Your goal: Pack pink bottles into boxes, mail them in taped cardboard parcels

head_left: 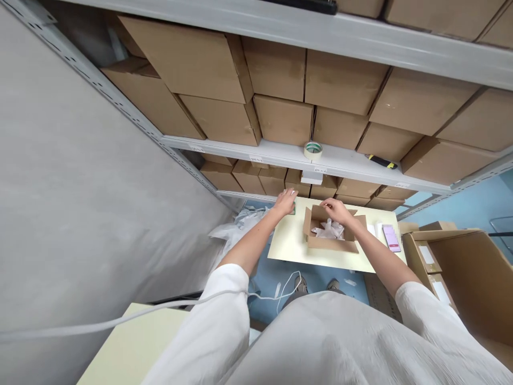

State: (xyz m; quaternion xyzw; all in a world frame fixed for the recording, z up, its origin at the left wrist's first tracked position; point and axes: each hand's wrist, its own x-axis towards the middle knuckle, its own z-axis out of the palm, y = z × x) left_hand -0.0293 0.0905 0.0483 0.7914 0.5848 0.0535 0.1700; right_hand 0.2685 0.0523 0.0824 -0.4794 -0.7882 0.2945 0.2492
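An open cardboard box point(332, 244) stands on the pale yellow table point(288, 246), its flaps spread outward. Crumpled white wrapping point(329, 230) lies inside; what it may cover is hidden. My right hand point(337, 209) reaches over the far side of the box, its bent fingers closed at the back flap. To the left, at the table's far edge, my left hand point(285, 202) has its fingers curled, with a small white bit showing at the fingertips. Partly under that hand is a green item point(294, 209), too covered to make out.
A shelf with rows of cardboard boxes point(344, 80) rises behind the table. A tape roll point(313, 150) and a yellow-black utility knife point(381, 161) rest on its ledge. A phone point(391, 238) lies at the table's right. A large open carton point(468, 267) stands beside it. A white cable point(160, 306) crosses my left arm.
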